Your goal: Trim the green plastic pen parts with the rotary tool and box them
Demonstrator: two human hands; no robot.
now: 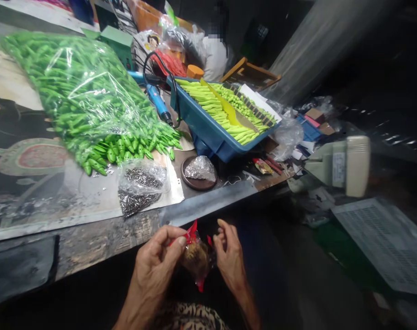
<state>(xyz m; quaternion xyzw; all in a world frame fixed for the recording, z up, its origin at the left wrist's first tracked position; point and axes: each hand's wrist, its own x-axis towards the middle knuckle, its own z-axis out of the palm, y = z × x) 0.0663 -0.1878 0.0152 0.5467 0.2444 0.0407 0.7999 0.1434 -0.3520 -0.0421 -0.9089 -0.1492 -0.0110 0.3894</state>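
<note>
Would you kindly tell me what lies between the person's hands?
The head view shows a clear red-edged packet with brown contents, pinched by the left hand.

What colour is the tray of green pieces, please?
The tray is blue, best seen in the head view.

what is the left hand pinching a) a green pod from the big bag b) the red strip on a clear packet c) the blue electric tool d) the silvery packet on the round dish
B: the left hand pinches the red strip at the top of the clear plastic packet, which has something brown inside.
</note>
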